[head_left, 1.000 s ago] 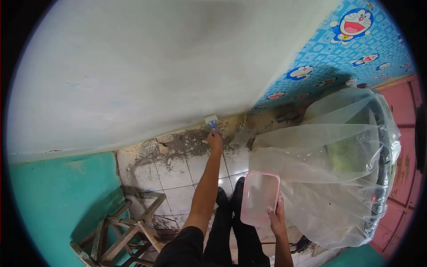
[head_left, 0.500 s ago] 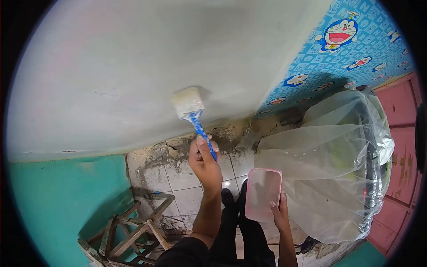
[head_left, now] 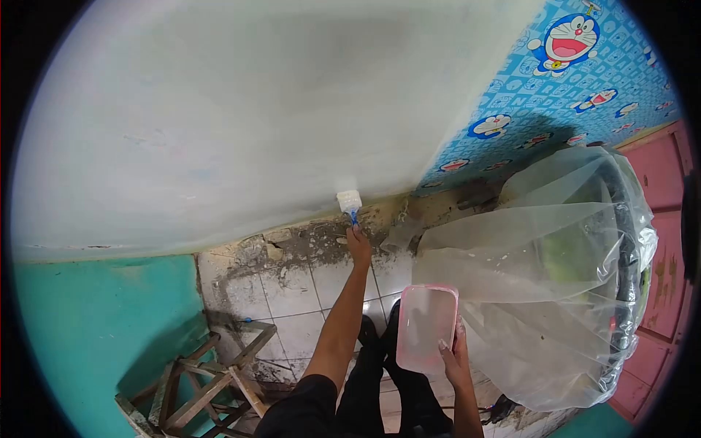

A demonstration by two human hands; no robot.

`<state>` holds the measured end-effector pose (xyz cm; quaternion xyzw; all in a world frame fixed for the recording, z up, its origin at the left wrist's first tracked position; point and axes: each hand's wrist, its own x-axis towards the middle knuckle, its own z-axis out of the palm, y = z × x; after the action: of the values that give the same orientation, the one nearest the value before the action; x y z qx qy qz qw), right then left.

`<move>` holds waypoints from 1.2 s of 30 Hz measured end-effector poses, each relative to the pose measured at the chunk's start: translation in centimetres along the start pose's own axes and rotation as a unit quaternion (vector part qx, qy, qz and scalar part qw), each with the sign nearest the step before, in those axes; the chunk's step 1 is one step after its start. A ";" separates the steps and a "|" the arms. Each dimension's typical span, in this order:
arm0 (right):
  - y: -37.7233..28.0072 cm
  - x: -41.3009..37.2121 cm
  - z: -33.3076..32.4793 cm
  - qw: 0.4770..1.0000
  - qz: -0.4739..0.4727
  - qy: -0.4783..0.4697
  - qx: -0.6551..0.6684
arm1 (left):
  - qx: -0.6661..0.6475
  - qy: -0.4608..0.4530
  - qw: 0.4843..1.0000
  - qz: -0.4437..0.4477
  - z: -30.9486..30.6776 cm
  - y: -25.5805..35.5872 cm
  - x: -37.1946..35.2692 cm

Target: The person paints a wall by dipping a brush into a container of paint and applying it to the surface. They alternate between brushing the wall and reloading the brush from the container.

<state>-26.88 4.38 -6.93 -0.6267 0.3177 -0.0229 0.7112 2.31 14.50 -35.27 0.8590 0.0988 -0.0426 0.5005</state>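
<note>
A paintbrush [head_left: 354, 217] with a blue handle and pale, paint-coated bristles is in my left hand [head_left: 358, 244], fingers closed round the handle. Its bristles are at the bottom of the whitish wall [head_left: 255, 131] and seem to touch it. Held at its right side by my right hand [head_left: 454, 354] is a pink-rimmed, translucent plastic container [head_left: 427, 328]. The thumb lies over its edge, the other fingers mostly behind. Any contents are hard to make out.
Blue cartoon wallpaper [head_left: 504, 124] covers the adjoining wall. Clear plastic sheeting [head_left: 526, 255] drapes a bulky object at right, beside pink panels [head_left: 661, 248]. A wooden frame [head_left: 197, 387] stands lower left, by a green wall [head_left: 102, 314]. Rubble [head_left: 274, 248] lines the tiled floor's edge.
My left hand has moved the brush down and right, from higher on the wall to its bottom edge, the arm reaching further out. The container has shifted slightly left and down in view.
</note>
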 end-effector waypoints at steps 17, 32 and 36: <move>-0.8 -0.9 3.8 0.999 0.023 -0.037 -0.030 | -0.283 -0.052 0.949 -0.126 -11.0 6.3 2.7; -5.3 -2.1 7.4 0.998 -0.009 -0.060 0.021 | -0.273 0.082 0.949 0.133 -29.7 27.7 -1.8; -4.8 -1.9 7.5 0.998 0.000 -0.062 0.008 | -0.173 0.073 0.974 0.129 -24.5 14.9 2.6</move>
<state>-23.10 10.75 -1.70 -0.6210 0.2730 0.0135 0.7346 7.38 28.97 -10.95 0.7657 0.0297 0.1030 0.6342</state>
